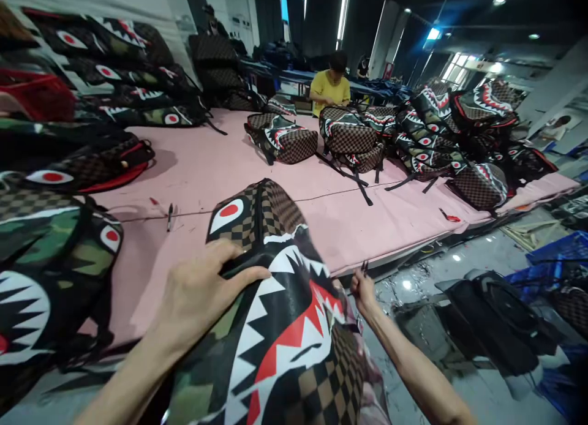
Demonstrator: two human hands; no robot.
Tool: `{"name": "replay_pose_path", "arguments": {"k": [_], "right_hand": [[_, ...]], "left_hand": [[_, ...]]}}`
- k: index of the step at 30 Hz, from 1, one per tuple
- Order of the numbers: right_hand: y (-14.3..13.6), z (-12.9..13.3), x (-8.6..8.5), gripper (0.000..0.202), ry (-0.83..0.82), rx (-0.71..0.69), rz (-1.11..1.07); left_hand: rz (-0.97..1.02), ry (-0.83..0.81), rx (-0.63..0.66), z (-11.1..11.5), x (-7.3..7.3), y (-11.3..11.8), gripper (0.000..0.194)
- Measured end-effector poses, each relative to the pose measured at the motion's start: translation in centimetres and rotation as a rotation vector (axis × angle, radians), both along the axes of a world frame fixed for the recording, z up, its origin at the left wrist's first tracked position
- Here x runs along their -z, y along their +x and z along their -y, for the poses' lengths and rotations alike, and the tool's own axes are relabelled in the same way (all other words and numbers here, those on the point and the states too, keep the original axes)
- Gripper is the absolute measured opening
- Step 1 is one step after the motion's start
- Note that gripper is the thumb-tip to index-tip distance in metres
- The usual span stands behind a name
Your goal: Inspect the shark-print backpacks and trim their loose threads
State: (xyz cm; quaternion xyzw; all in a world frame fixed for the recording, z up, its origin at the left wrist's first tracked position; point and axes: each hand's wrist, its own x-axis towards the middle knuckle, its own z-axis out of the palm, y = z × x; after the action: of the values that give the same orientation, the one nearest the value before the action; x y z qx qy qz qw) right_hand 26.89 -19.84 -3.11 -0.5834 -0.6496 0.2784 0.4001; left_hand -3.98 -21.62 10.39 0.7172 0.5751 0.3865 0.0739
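Note:
A backpack [294,327] with a shark-mouth print, a red-and-white eye, camouflage and brown check lies tilted in front of me, its upper end on the pink table. My left hand [202,284] grips its left side, thumb across the black front, with the other fingertips partly hidden at the fold. Off the bag's right side, by the table edge, my right hand [364,290] is closed around a small dark tool [365,267]. Only the tip of that tool shows, so its kind is unclear.
Similar backpacks stand at the left [55,278] and in stacks [427,137] along the pink table [220,146]. A black pen [169,218] and a red-handled item [449,215] lie there. A person in yellow [331,88] works opposite. Blue crates [558,247] and black bags [496,327] are on the right.

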Motion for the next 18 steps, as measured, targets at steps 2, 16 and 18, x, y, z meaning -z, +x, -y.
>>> {"name": "replay_pose_path", "arguments": {"k": [2, 16, 18], "right_hand": [[-1.4, -1.3, -3.0, 0.043, 0.057, 0.051, -0.118], [-8.9, 1.0, -12.5, 0.031, 0.26, -0.839, 0.616], [-9.9, 0.9, -13.2, 0.027, 0.216, -0.967, 0.681]], "left_hand": [[-0.221, 0.075, 0.012, 0.6, -1.4, 1.5, 0.033], [-0.18, -0.301, 0.326, 2.2, 1.0, 1.0, 0.018], [-0.316, -0.385, 0.348, 2.5, 0.7, 1.1, 0.019]]}}
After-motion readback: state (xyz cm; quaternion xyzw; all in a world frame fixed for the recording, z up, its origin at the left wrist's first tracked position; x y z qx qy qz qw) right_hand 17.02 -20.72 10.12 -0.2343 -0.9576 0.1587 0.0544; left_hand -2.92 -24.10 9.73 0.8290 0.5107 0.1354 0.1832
